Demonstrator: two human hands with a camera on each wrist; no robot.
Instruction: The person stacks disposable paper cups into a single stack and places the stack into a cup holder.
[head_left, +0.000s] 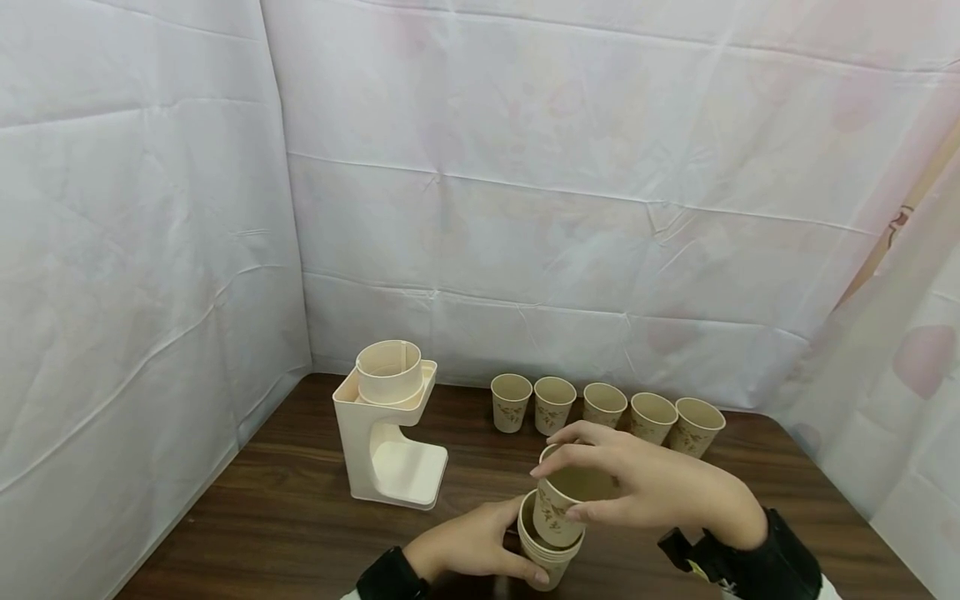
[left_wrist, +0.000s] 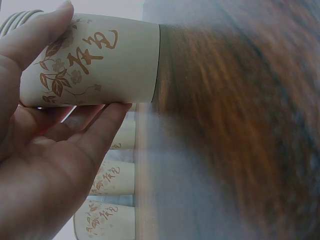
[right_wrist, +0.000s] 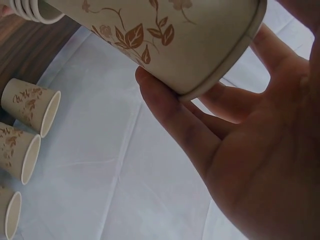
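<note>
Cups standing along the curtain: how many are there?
5, in one row from left to right: first cup, second cup, third cup, fourth cup, fifth cup at the right end. In the head view, the right hand partly covers the third; none seems fully hidden.

Head view: looks from above, forward and down across your counter (head_left: 262,483). Wrist views: look close past your left hand (left_wrist: 55,165) and right hand (right_wrist: 250,150), both rolled, the left low over the counter; all three share part of the row of cups (head_left: 602,415).
</note>
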